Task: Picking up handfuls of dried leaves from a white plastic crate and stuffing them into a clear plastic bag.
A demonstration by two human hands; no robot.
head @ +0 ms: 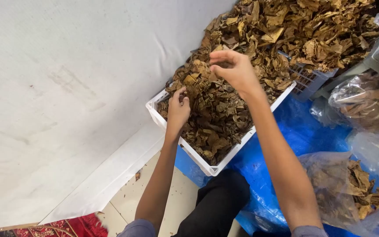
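Left hand (178,109) is digging into a heap of dried brown leaves (216,114), its fingers curled and pressed down among them near the left corner of a white plastic crate (154,112). Whether those fingers are actually gripping a leaf cannot be told, since the tips are hidden in the pile. To the right, the right hand (237,70) is hovering above the middle of the crate, thumb and forefinger drawn close together as if pinching a leaf piece, the other fingers loosely bent; what sits between them is too small to make out.

The leaves are filling the crate to its rim and spilling up into a larger mound (303,30) toward the far right corner. They look papery, crumpled and very light, likely brittle, so they would probably crumble under a hard squeeze. A gentle scoop from below or a light pinch at a flat edge seems safest.

Further right, clear plastic bags (352,184) of similar leaves are lying on a blue sheet (294,131).
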